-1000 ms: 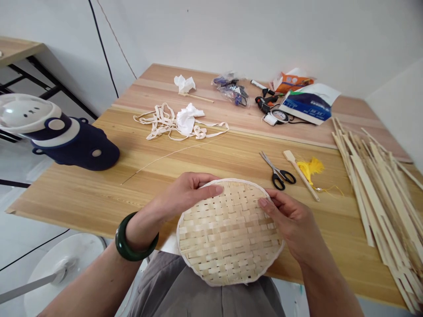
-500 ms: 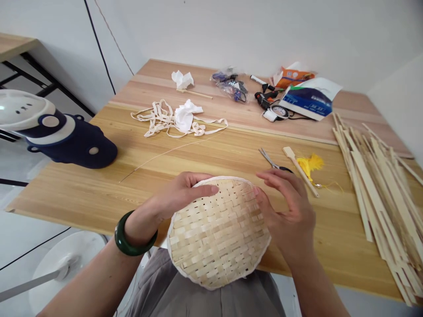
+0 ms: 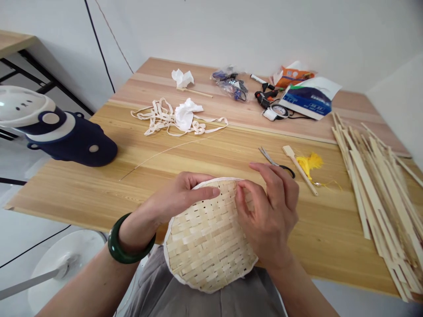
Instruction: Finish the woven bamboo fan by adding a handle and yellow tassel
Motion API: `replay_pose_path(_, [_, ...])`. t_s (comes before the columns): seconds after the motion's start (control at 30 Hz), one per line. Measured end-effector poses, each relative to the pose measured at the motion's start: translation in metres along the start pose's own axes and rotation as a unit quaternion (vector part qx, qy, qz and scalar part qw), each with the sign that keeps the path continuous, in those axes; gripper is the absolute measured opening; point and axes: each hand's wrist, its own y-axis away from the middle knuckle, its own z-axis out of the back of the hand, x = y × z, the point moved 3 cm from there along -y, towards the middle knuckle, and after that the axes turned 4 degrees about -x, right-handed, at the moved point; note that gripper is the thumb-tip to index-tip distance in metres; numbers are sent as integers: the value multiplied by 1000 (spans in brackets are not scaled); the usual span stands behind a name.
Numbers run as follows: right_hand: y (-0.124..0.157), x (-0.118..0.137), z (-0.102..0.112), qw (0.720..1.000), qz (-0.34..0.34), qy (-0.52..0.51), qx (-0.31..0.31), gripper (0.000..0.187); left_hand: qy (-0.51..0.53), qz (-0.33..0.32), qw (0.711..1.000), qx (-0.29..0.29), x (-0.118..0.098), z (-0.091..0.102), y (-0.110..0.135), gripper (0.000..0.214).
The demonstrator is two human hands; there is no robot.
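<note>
A roundish woven bamboo panel (image 3: 208, 240), like a fan face, has white cloth edging and leans tilted over my lap at the table's front edge. My left hand (image 3: 185, 196), with a green bangle on the wrist, grips its upper left rim, thumb on the weave and fingers behind. At the upper right of the weave, thumb and forefinger of my right hand (image 3: 269, 211) are pinched together against the surface; whatever lies between the tips is too small to make out. The other right fingers are raised. Just beyond that hand lie scissors (image 3: 276, 162).
On the table (image 3: 231, 152) are a small wooden handle (image 3: 299, 169), a yellow tassel (image 3: 309, 164), bamboo strips (image 3: 376, 189), tangled white tape (image 3: 158, 116), crumpled tissue (image 3: 187, 114), a glue gun (image 3: 264, 97) and a blue tissue pack (image 3: 309, 99). A navy-and-white character-shaped object (image 3: 76, 138) stands left.
My right hand has moved left and inward over the panel, its thumb and forefinger closing into a pinch. The panel has tilted slightly; my left hand keeps its hold.
</note>
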Motion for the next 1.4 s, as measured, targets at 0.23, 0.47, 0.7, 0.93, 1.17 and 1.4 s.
replay_pose_path(0.23, [1, -5, -3, 991, -63, -117, -8, 14, -13, -10, 1000, 17, 2, -2, 3, 31])
replay_pose_path(0.47, [5, -4, 4, 978, -96, -184, 6, 11, -34, -21, 999, -21, 2, -1, 1, 28])
replay_pose_path(0.7, [2, -5, 2, 986, -95, -138, -8, 8, -51, -16, 998, -42, 1, 1, 1, 30])
replay_pose_path(0.93, [-1, 4, -5, 994, -64, -90, -6, 7, -91, -56, 994, -34, -2, -3, 4, 26])
replay_pose_path(1.17, [-4, 12, -5, 999, -34, -21, -6, 11, -159, -126, 978, -50, -10, -9, 10, 29])
replay_pose_path(1.4, [-9, 15, -9, 999, 1, -51, -1, 12, -176, -148, 972, -54, -12, -12, 10, 30])
